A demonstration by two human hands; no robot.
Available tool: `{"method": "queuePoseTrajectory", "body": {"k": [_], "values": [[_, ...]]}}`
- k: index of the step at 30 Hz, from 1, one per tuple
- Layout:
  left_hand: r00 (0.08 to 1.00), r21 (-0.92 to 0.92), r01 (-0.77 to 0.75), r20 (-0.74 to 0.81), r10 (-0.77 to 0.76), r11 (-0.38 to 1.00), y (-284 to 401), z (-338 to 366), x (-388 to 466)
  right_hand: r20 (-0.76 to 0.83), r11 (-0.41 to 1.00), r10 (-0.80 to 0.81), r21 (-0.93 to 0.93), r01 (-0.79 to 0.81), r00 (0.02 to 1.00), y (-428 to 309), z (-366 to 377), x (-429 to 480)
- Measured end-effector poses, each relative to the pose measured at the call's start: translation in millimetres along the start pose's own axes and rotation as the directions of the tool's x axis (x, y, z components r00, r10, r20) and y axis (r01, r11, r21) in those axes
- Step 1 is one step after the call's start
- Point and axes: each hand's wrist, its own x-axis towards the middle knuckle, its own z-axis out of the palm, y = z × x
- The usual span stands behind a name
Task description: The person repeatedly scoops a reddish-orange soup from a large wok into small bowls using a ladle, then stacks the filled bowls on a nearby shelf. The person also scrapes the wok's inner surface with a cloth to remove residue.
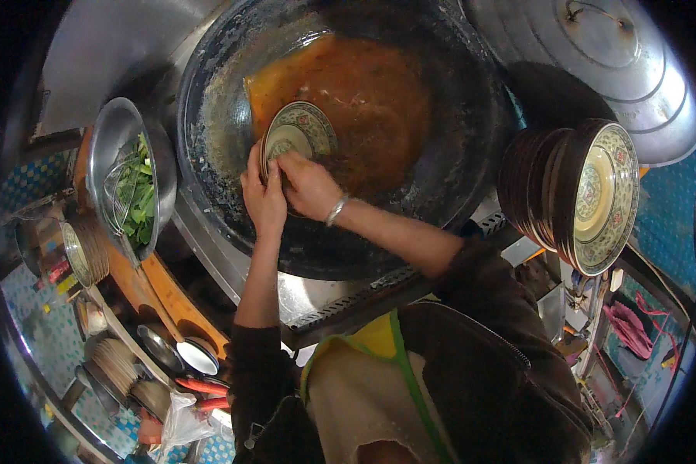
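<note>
A patterned ceramic bowl [301, 119] is tilted over a large dark wok [217, 124]. My left hand [265, 194] grips the bowl's near left side, with the thumb at its rim. From the right, my right hand [312, 184] holds the near edge, its fingers partly over the inside. A silver bracelet [337, 210] circles my right wrist. Brownish-orange liquid [377, 101] pools in the wok beyond and under the bowl. Whether the bowl touches the liquid, or whether other bowls are nested beneath it, I cannot tell.
Left of the wok, a metal bowl [109, 124] holds green leaves [142, 203] and a wire skimmer [119, 194] with a long handle. Stacked patterned dishes [606, 197] stand on the right. A large metal lid [632, 69] lies at the upper right.
</note>
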Motion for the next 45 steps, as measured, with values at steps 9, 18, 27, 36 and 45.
{"method": "queuePoseTrajectory", "body": {"k": [9, 18, 27, 36, 45], "values": [[0.998, 0.159, -0.055, -0.032, 0.061, 0.986, -16, -15, 8, 0.309, 0.648, 0.214, -0.755, 0.103, 0.927, 91, -35, -30], [0.979, -0.55, 0.188, 0.035, -0.202, 0.814, -38, -25, 9, 0.09, 0.78, 0.587, -0.331, -0.531, 0.805, 108, -101, -21], [0.53, -0.666, 0.68, 0.735, -0.423, -0.306, -53, 22, -20, -0.206, 0.952, 0.194, 0.276, -0.133, 0.959, 1, -63, -56], [0.483, -0.546, 0.79, 0.834, -0.267, -0.278, -72, 16, -49, -0.249, 1.0, 0.01, 0.006, -0.009, 0.968, 1, -57, 30], [0.703, -0.706, 0.706, 0.689, -0.173, 0.058, -73, 29, -34, 0.515, -0.109, 0.554, 0.824, -0.556, 0.654, 70, -26, 7]]}}
